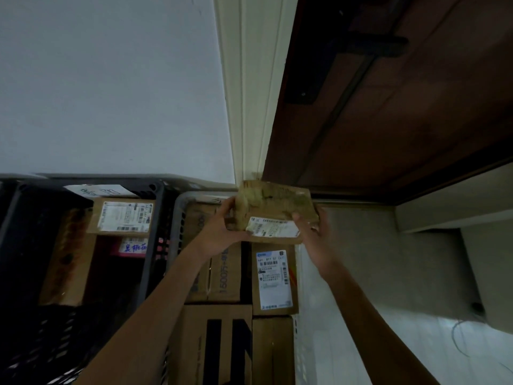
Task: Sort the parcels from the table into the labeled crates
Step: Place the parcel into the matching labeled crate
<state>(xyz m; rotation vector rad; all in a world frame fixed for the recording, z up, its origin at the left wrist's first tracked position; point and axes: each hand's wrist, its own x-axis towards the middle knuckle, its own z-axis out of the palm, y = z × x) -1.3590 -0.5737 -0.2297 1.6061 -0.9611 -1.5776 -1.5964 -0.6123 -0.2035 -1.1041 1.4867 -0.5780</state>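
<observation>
A worn brown cardboard parcel with a white shipping label on its near face is held up over the far end of a grey crate. My left hand grips its left end and my right hand grips its right end. The grey crate is packed with several cardboard boxes, one bearing a white label. To its left stands a black crate with a labelled box and a tall brown parcel inside.
A white wall rises behind the crates. A cream door frame and a dark brown door stand at the back right. Pale tiled floor lies right of the grey crate, with a thin cable on it.
</observation>
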